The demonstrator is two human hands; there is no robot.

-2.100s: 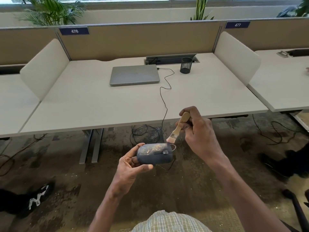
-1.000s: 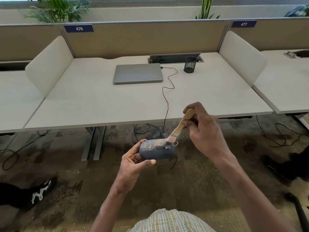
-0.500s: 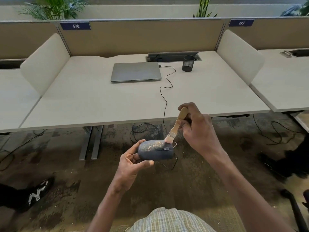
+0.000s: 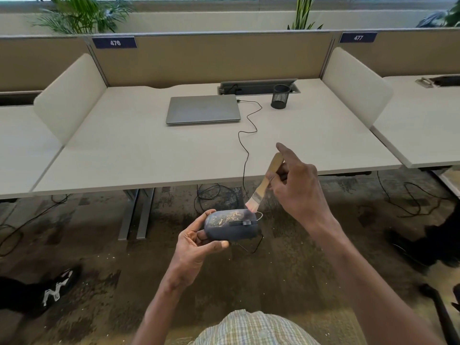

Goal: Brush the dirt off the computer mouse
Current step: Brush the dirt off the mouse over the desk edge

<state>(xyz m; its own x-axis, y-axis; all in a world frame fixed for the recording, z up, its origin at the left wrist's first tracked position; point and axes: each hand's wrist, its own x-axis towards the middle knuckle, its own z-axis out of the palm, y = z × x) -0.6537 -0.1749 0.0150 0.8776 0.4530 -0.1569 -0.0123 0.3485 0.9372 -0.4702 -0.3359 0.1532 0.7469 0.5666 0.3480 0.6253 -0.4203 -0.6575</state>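
A dark grey computer mouse (image 4: pixel 231 226) with yellowish dirt on its top is held in the air in front of the desk, lying sideways with its wheel end to the right. My left hand (image 4: pixel 196 241) grips its rear end, thumb underneath. My right hand (image 4: pixel 295 184) holds a small wooden-handled brush (image 4: pixel 263 184) by its handle, index finger stretched up along it. The pale bristles touch the mouse's upper right edge. The mouse's thin cable (image 4: pixel 245 155) runs up over the desk edge to a shut laptop (image 4: pixel 202 109).
A pale desk (image 4: pixel 139 150) with side dividers stands ahead, bearing a black mesh pen cup (image 4: pixel 281 97). Cables lie on the patterned carpet under it. A black shoe (image 4: pixel 49 290) is at the left, dark shoes (image 4: pixel 428 242) at the right.
The brush has made short strokes at the mouse's right end. My right index finger now stretches up along the handle. The left hand keeps the mouse almost in place.
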